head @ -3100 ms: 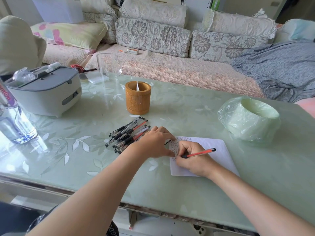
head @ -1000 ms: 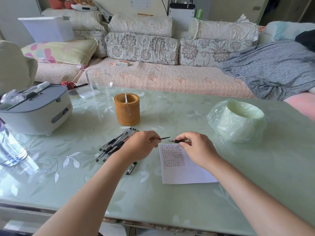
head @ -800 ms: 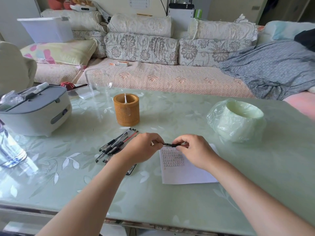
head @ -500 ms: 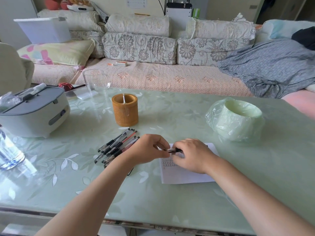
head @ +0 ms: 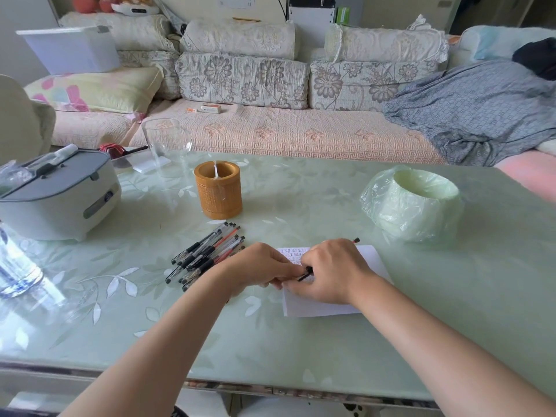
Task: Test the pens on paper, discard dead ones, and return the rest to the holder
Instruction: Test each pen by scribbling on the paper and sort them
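A sheet of white paper [head: 328,307] with rows of scribbles lies on the green glass table [head: 301,350]. My right hand [head: 332,272] grips a red pen [head: 356,240] in a writing hold over the sheet, its black front end pointing down-left. My left hand [head: 258,267] meets it there, fingers curled and pinching that black end. A pile of several black and red pens [head: 207,254] lies just left of my left hand. The brown cylindrical holder [head: 218,192] stands behind the pile with one white stick in it.
A bin lined with a pale green bag [head: 413,203] stands at the right behind the paper. A grey-white appliance [head: 60,194] and a water bottle [head: 16,266] are at the left. A clear glass [head: 167,145] stands at the far edge, sofa beyond.
After writing on the paper, my hands lifted apart, the left holding a small black piece. They came together again and now sit low over the sheet, joined at the pen's front end.
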A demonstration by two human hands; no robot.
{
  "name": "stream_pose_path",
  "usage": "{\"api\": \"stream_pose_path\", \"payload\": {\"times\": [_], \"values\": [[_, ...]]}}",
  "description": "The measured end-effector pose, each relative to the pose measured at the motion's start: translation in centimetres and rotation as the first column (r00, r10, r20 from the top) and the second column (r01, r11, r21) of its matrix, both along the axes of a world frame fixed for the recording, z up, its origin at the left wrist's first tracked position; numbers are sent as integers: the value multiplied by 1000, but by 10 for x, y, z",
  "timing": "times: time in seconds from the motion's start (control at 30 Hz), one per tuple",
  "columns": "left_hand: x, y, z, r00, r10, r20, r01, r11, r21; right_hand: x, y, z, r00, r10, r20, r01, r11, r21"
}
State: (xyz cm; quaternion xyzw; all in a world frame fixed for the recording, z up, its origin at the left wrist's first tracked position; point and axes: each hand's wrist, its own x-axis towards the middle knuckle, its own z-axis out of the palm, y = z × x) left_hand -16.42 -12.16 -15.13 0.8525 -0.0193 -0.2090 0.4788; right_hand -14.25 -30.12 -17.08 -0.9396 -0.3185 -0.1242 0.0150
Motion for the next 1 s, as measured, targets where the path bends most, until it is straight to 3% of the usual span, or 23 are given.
{"api": "stream_pose_path", "payload": {"times": [0.1, 0.27, 0.43, 0.57, 0.67, 0.77, 1.0], "values": [[-1, 3, 1, 999, -32, 21, 30, 995, 90, -3, 5, -1, 1000, 16, 11, -16, 1000, -19], [0, -1, -5, 996, -13, 89, 7, 998, 58, -1, 4, -4, 999, -32, 7, 32, 999, 36], [2, 1, -10, 991, -36, 128, 20, 992, 123, -2, 4, -14, 993, 41, -107, -27, 991, 133], [15, 9, -7, 950, 65, 305, -133, 969, 209, 10, 2, -11, 958, 55, -280, 14, 971, 239], [24, 25, -4, 875, 156, 458, -266, 946, 186, 21, -2, -12, 956, 31, -290, 63, 949, 309], [28, 42, -5, 840, 188, 510, -302, 942, 149, 31, -6, -13, 961, -7, -276, 118, 914, 387], [25, 73, -22, 825, 81, 559, -371, 823, 429, 65, 4, -12, 962, -154, -226, 237, 883, 405]]}}
